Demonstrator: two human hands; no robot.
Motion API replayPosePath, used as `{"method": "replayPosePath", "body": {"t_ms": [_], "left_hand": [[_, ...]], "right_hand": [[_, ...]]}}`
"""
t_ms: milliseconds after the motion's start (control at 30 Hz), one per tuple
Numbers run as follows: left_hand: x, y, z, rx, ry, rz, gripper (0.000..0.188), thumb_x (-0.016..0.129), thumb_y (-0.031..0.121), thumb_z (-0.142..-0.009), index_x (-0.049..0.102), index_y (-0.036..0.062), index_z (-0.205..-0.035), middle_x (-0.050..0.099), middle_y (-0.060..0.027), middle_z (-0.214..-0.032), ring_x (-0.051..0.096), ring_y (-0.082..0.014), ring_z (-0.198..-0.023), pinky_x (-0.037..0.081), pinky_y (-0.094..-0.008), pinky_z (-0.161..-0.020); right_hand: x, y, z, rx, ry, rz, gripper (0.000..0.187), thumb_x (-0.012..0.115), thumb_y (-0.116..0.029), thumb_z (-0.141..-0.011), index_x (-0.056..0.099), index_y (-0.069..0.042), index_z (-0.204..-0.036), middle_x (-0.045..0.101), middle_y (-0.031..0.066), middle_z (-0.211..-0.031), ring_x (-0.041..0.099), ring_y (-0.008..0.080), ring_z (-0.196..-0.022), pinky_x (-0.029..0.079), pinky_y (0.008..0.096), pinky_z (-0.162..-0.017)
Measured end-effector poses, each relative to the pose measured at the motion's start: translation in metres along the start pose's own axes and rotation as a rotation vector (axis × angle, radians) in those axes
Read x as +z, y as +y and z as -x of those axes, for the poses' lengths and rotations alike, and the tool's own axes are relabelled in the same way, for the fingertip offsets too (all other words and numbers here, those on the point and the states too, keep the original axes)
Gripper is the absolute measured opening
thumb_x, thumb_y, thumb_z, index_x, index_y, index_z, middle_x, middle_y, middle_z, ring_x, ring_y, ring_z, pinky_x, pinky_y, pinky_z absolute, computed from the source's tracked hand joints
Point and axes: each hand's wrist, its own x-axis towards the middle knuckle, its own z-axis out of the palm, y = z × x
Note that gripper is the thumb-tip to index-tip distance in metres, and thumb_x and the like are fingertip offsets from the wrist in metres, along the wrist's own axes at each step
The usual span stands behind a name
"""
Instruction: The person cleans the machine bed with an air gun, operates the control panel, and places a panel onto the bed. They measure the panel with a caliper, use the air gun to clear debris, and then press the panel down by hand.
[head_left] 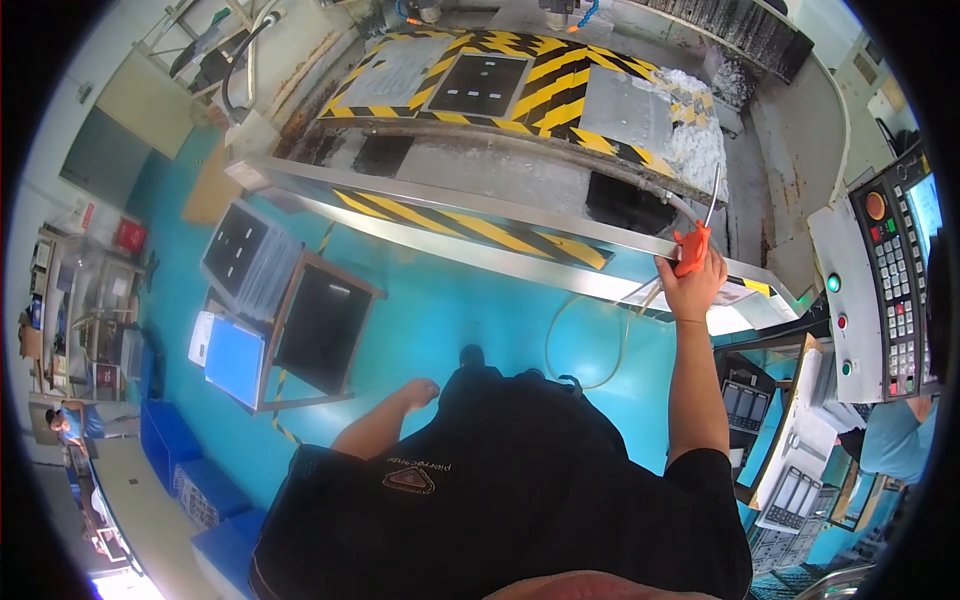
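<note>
My right hand [692, 288] is wrapped round an orange air blow gun [692, 248], whose thin metal nozzle points up and away from me. It is at the right end of the machine's metal front ledge [480, 222]. Beyond the ledge lies the machine bed [560, 85], striped with yellow and black tape. A dark plate [480, 85] with small light cut-outs lies in its middle, with grey plates either side. White residue [695, 140] covers the bed's right end. Low beside my body, my left hand [422, 391] is loosely curled, with nothing seen in it.
A pale hose [550, 345] loops below the ledge. On the left, a rack [330, 320] stands beside stacked sheets [245, 255] and a blue panel [235, 362]. The control panel [885, 270] is at the right. Another person [895, 445] is at lower right; one more is far left.
</note>
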Motion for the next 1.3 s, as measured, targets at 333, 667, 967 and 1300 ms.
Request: {"method": "replayPosePath", "body": {"t_ms": [333,667,967,1300], "left_hand": [[-0.016,-0.013,-0.011,0.234,0.085,-0.325,0.028,0.054,0.029,-0.089,0.068,0.0056,-0.092,0.068,-0.0196,-0.093,0.064,-0.0340,-0.083,0.051,-0.0493,-0.074],[-0.130,-0.001,0.030,0.315,0.289,1.022,0.034,0.064,0.023,-0.091,0.060,0.0138,-0.124,0.065,-0.0028,-0.113,0.061,-0.0159,-0.101,0.051,-0.0350,-0.081],[-0.399,0.081,0.074,0.495,0.619,1.201,0.031,0.063,0.016,-0.091,0.060,0.0083,-0.121,0.064,-0.0053,-0.115,0.062,-0.0177,-0.102,0.051,-0.0346,-0.086],[-0.517,-0.048,0.091,0.140,1.299,-0.212,0.043,0.060,0.033,-0.091,0.056,0.0151,-0.130,0.055,-0.0099,-0.130,0.050,-0.0322,-0.124,0.040,-0.0495,-0.103]], "right_hand": [[-0.005,0.000,-0.004,-0.158,0.005,-0.169,0.029,0.071,-0.024,-0.084,0.069,-0.007,-0.108,0.070,0.0155,-0.109,0.064,0.0363,-0.097,0.048,0.0455,-0.085],[0.017,-0.042,-0.007,0.295,-0.368,-0.817,0.032,0.056,-0.017,-0.098,0.058,0.001,-0.125,0.066,0.0080,-0.102,0.061,0.0179,-0.085,0.049,0.0318,-0.074],[-0.020,-0.334,-0.051,-0.180,-1.119,-0.591,0.038,0.075,-0.025,-0.086,0.054,0.000,-0.103,0.066,0.0217,-0.080,0.067,0.0406,-0.074,0.052,0.0412,-0.066],[0.053,-0.358,-0.148,0.340,-0.921,-0.727,0.047,0.059,-0.043,-0.097,0.065,-0.004,-0.122,0.065,0.0002,-0.084,0.046,0.0058,-0.054,0.040,0.0217,-0.048]]}}
